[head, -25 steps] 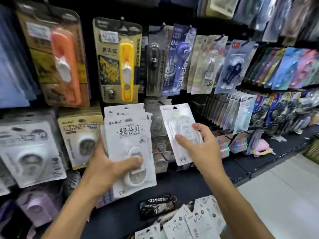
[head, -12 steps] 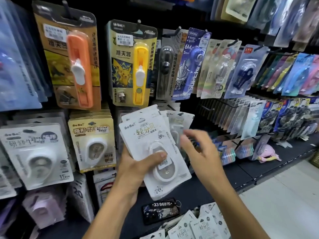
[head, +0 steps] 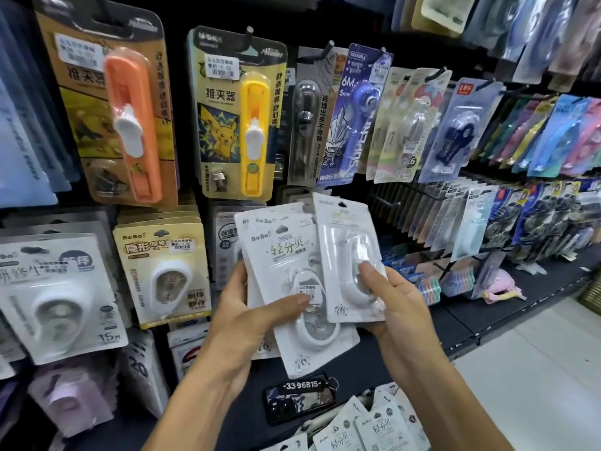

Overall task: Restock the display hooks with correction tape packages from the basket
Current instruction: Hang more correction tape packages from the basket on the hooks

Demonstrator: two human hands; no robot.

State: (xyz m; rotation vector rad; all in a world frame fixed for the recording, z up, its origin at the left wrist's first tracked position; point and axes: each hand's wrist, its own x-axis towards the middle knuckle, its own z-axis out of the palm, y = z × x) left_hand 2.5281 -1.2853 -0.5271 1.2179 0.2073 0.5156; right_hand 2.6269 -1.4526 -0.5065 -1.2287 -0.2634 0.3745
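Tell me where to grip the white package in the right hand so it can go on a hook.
Grip the single package low, at the blister bulge, coming from its right edge as the right hand does. That leaves the hang hole at the top uncovered.

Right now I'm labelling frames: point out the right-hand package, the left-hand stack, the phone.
right-hand package (head: 349, 255), head view, clear blister.
left-hand stack (head: 286, 252), head view, front card's print.
phone (head: 300, 397), head view, case back.

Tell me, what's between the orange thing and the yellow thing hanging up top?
Nothing hangs there. In the head view, only the dark back panel shows between the orange clip pusher and the yellow clip pusher.
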